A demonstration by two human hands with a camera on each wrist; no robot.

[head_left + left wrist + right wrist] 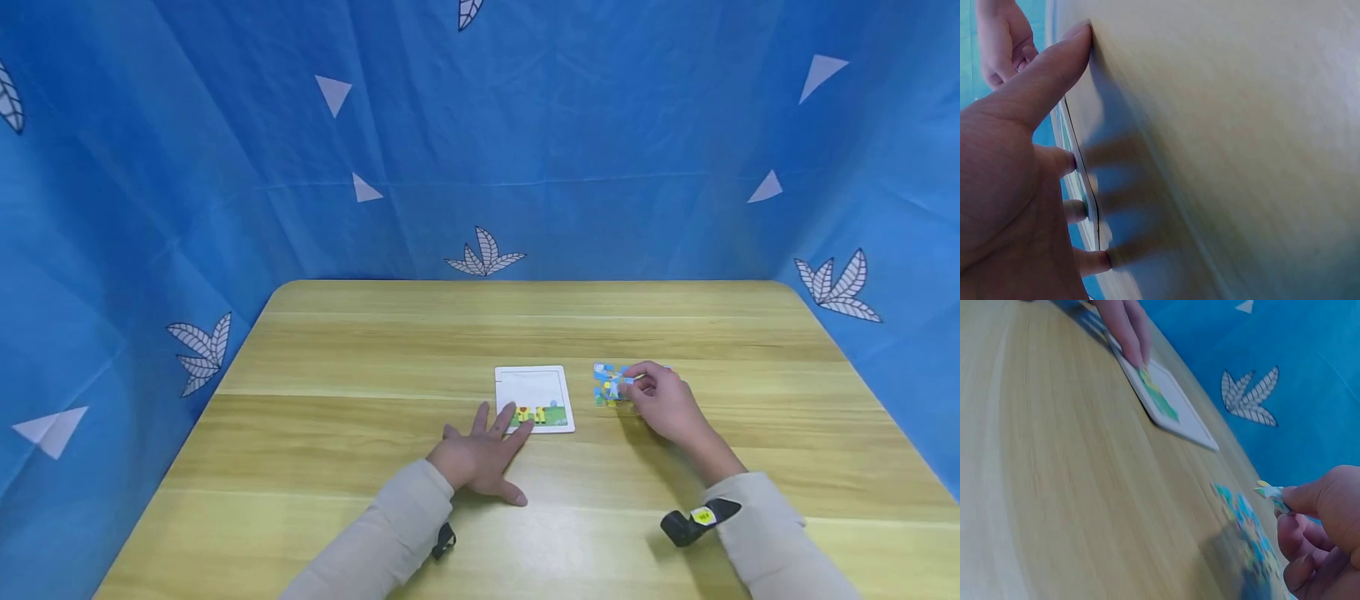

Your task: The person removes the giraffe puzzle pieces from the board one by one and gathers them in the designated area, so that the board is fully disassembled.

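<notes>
A white puzzle frame [531, 381] lies mid-table, a row of green and yellow pieces [553, 415] along its near edge. My left hand [482, 454] is spread out, its fingertips resting on the frame's near left part. To the right, my right hand [666, 406] pinches a small puzzle piece [1270, 491] between thumb and finger, held above a patch of loose blue and multicoloured pieces [1249, 528]. In the left wrist view the fingers of my left hand [1016, 169] touch the frame's edge; its picture is hidden there.
The wooden table [360, 358] reaches back to a blue cloth [525, 125] with white leaf and triangle prints, which also hangs at both sides. A dark strap with a yellow label [703, 516] is on the right wrist.
</notes>
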